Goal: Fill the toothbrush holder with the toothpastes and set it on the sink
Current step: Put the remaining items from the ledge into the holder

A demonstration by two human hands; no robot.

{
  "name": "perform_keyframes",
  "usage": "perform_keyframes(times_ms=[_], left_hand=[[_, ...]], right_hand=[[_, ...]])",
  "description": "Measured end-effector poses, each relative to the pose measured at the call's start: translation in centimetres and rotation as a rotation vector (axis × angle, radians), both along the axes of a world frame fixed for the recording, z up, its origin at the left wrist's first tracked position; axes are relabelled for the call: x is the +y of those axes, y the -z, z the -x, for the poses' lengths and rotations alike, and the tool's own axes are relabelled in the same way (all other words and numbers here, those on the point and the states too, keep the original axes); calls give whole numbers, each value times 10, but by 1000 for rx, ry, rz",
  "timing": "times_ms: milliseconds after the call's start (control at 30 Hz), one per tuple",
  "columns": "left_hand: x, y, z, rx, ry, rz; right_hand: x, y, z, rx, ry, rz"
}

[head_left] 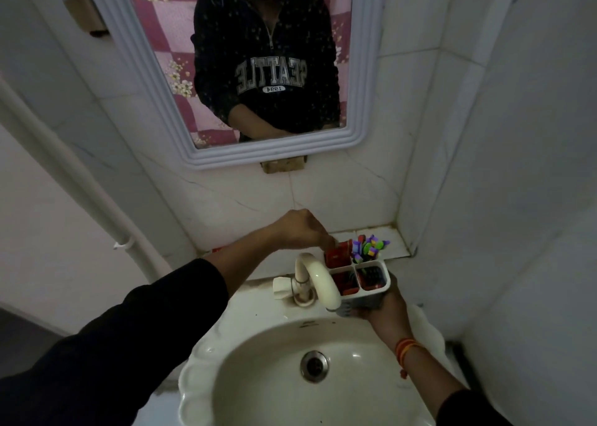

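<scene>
A white toothbrush holder [371, 299] with several compartments is held up at the sink's back right, just right of the tap. My right hand [386, 307] grips it from below. Red toothpaste tubes lie in both front compartments [347, 285]. My left hand [300, 228] reaches over from the left, its fingers closed on a red toothpaste [339, 253] that stands in the back left compartment. Colourful toothbrushes [370, 247] fill the back right compartment.
The cream tap [318, 280] curves down right beside the holder, over the white sink [258, 361]. A tiled ledge [394, 241] runs behind the holder. A framed mirror [361, 128] hangs above and a white pipe [97, 196] runs down the left wall.
</scene>
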State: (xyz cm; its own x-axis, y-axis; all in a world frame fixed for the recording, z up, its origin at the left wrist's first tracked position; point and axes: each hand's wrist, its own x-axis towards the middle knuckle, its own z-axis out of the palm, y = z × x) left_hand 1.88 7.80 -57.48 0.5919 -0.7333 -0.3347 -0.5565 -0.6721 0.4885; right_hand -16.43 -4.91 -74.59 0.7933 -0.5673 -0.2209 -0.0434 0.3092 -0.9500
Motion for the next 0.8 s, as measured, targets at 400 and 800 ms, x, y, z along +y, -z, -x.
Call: perform_keyframes(times_ms=[400,800], left_hand=[[88,84,-71,-165,-224,-494],[104,129,-75,-585,-141,-508]], right_hand=[[0,6,-7,-61,70,-320],[2,8,-3,-23,72,-185]])
